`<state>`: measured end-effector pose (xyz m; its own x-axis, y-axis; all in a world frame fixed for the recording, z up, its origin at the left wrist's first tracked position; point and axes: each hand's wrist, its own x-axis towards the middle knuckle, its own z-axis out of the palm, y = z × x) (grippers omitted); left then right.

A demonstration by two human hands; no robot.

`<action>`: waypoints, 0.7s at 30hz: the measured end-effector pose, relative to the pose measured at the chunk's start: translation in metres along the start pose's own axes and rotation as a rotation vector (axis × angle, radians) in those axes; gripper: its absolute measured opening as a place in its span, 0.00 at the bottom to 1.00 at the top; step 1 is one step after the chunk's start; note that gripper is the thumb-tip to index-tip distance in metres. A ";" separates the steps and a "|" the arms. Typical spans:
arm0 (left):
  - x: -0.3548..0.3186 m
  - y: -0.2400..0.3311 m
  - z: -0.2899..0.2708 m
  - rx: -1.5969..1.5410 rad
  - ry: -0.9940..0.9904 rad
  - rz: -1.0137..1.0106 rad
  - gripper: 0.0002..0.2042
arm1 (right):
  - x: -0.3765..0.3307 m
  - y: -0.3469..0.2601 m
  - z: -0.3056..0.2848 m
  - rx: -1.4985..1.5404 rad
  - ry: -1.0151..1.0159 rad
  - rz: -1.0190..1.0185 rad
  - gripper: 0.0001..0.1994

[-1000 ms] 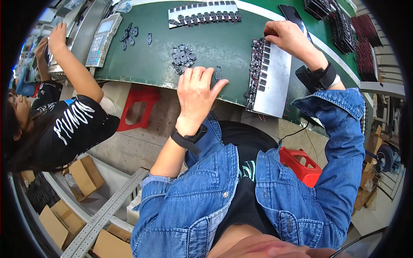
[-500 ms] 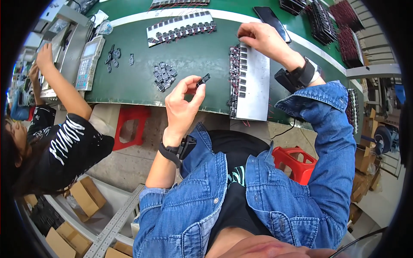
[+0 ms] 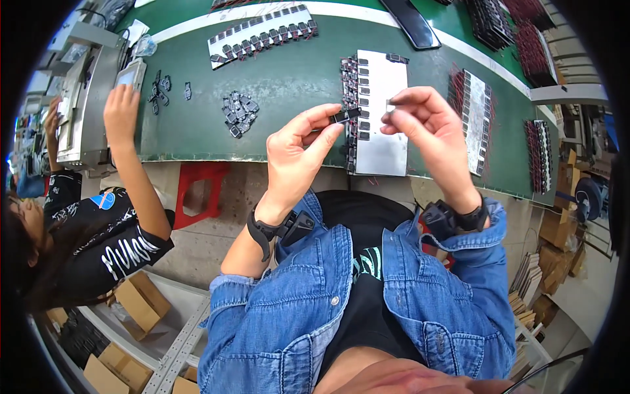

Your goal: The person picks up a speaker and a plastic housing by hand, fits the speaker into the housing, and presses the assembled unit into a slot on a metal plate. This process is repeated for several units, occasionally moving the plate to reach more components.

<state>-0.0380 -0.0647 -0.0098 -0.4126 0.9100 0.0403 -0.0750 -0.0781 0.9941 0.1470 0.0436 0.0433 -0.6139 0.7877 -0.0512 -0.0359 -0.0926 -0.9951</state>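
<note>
A small black rectangular part (image 3: 346, 116) is pinched between the thumb and fingers of my left hand (image 3: 298, 148). Across from it, my right hand (image 3: 430, 125) hovers over the white board (image 3: 382, 154), thumb and fingertips close together around a small pale piece too tiny to name. Along the board's left edge runs a column of small black parts (image 3: 363, 93) with dark red wires. One more black part (image 3: 396, 58) lies at the board's far right corner. Left of my hands, loose black parts (image 3: 240, 113) sit in a pile on the green table (image 3: 289, 82).
Another filled board (image 3: 262, 36) lies at the back, a further one (image 3: 474, 121) to the right. A dark phone (image 3: 411, 23) rests beyond my board. At left, a person's hand (image 3: 123, 108) is over a grey keypad device (image 3: 133, 73). A red stool (image 3: 197, 190) stands below the table.
My right hand has come from the board's far end toward me, close to my left hand. The left hand has moved right with the black part. The other person's near hand has shifted right.
</note>
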 end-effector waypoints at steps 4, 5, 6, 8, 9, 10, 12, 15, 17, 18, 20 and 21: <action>-0.004 0.001 0.004 0.055 -0.031 -0.008 0.15 | -0.008 0.012 0.010 -0.074 0.017 -0.008 0.13; -0.006 0.000 0.004 0.076 -0.047 0.006 0.15 | -0.007 0.014 0.009 -0.140 -0.010 -0.055 0.12; -0.007 -0.001 0.004 0.097 -0.063 0.020 0.15 | -0.006 0.016 0.009 -0.207 -0.036 -0.102 0.11; -0.009 -0.001 0.007 0.115 -0.079 0.033 0.15 | -0.007 0.018 0.010 -0.275 -0.063 -0.146 0.10; -0.009 0.000 0.008 0.121 -0.078 0.016 0.15 | -0.007 0.019 0.013 -0.277 -0.055 -0.138 0.09; -0.010 0.002 0.009 0.126 -0.076 0.000 0.15 | -0.007 0.019 0.015 -0.280 -0.046 -0.130 0.08; -0.011 0.002 0.011 0.132 -0.076 -0.018 0.14 | -0.008 0.020 0.015 -0.282 -0.036 -0.122 0.07; -0.012 0.002 0.012 0.122 -0.103 -0.006 0.14 | -0.004 0.026 0.012 -0.186 -0.083 -0.010 0.07; -0.012 0.001 0.012 0.127 -0.109 -0.008 0.14 | -0.004 0.029 0.010 -0.187 -0.089 -0.010 0.07; -0.013 0.000 0.012 0.132 -0.113 -0.009 0.14 | -0.004 0.031 0.010 -0.188 -0.096 -0.011 0.07; -0.013 0.000 0.012 0.137 -0.118 -0.012 0.14 | -0.004 0.031 0.008 -0.188 -0.103 -0.011 0.07; -0.013 0.001 0.012 0.139 -0.119 -0.008 0.14 | -0.002 0.030 0.008 -0.233 -0.104 -0.023 0.07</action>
<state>-0.0217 -0.0712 -0.0079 -0.3018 0.9527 0.0356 0.0517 -0.0210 0.9984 0.1415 0.0343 0.0145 -0.6930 0.7203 -0.0316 0.1245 0.0764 -0.9893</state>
